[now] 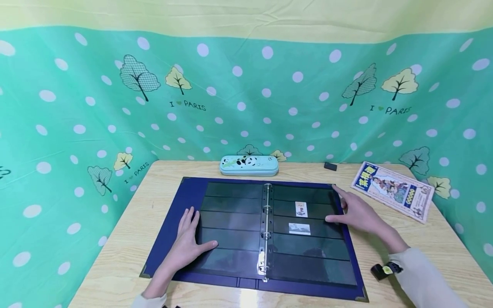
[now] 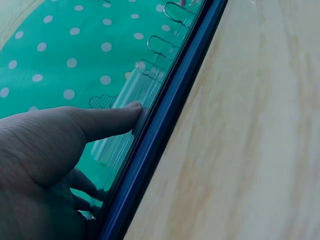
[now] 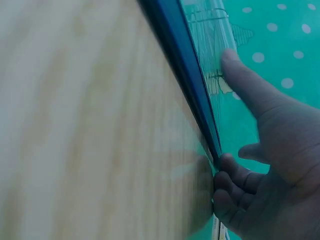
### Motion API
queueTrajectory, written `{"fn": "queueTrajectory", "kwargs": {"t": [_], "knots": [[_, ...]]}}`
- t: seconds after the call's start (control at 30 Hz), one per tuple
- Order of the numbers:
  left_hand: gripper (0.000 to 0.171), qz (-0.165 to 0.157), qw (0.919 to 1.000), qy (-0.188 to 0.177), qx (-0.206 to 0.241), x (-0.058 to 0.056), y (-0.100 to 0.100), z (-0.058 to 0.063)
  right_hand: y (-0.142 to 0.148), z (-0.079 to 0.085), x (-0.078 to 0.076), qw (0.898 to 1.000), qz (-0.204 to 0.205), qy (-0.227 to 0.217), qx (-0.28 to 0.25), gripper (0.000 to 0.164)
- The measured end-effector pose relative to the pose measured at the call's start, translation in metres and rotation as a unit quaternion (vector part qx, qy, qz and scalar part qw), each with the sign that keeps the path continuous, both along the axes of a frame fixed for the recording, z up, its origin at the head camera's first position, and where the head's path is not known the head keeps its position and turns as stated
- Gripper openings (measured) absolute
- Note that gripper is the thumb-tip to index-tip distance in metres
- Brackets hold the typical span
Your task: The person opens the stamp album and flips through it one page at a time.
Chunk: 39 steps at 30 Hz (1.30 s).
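An open blue ring-binder stamp album (image 1: 166, 229) lies flat, its black pages (image 1: 235, 220) divided into clear strips. Two small stamps (image 1: 301, 209) sit in strips of the right-hand page, one above the other. My left hand (image 1: 185, 248) rests on the left page, thumb stretched toward the rings and fingers pointing away from me. At the album's right edge, my right hand (image 1: 360, 211) touches the border, its thumb over the page and its index finger by the top corner. The right wrist view shows the other fingers (image 3: 232, 187) loosely bent beside the cover's edge.
Behind the album stands a light-blue panda pencil case (image 1: 249, 166). A small black block (image 1: 330, 166) lies farther right. An illustrated booklet (image 1: 394, 190) is at the table's right side. Polka-dot cloth (image 1: 246, 98) hangs around the wooden table (image 1: 119, 252).
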<state>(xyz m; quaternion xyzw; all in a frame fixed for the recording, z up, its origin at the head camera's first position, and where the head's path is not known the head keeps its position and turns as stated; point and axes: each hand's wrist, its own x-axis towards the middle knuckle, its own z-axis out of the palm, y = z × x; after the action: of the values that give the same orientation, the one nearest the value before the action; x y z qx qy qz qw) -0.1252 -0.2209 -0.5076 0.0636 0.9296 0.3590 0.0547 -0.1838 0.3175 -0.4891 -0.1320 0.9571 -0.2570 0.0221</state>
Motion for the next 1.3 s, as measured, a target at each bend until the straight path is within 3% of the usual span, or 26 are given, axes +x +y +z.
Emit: {"fn": "queueTrajectory", "kwargs": {"t": [0.27, 0.7, 0.93, 1.17, 1.3], "knots": [[0.128, -0.001, 1.0000, 0.005, -0.001, 0.001, 0.000, -0.001, -0.002, 0.001, -0.007, 0.997, 0.008, -0.021, 0.068, 0.136], [0.128, -0.002, 1.0000, 0.004, -0.004, 0.001, 0.001, 0.000, -0.010, 0.017, -0.009, 0.994, 0.025, -0.060, 0.083, 0.124], [0.127, 0.002, 1.0000, 0.008, -0.002, 0.002, -0.002, 0.000, -0.016, 0.019, -0.008, 0.996, 0.038, -0.046, 0.064, 0.108], [0.128, 0.004, 0.9996, 0.027, 0.008, 0.002, -0.001, -0.004, -0.020, 0.013, 0.002, 0.999, 0.040, -0.029, -0.013, 0.078], [0.128, 0.002, 0.9999, 0.014, 0.004, 0.002, -0.001, -0.003, -0.020, 0.008, 0.010, 0.998, 0.030, -0.026, -0.042, 0.083]]}}
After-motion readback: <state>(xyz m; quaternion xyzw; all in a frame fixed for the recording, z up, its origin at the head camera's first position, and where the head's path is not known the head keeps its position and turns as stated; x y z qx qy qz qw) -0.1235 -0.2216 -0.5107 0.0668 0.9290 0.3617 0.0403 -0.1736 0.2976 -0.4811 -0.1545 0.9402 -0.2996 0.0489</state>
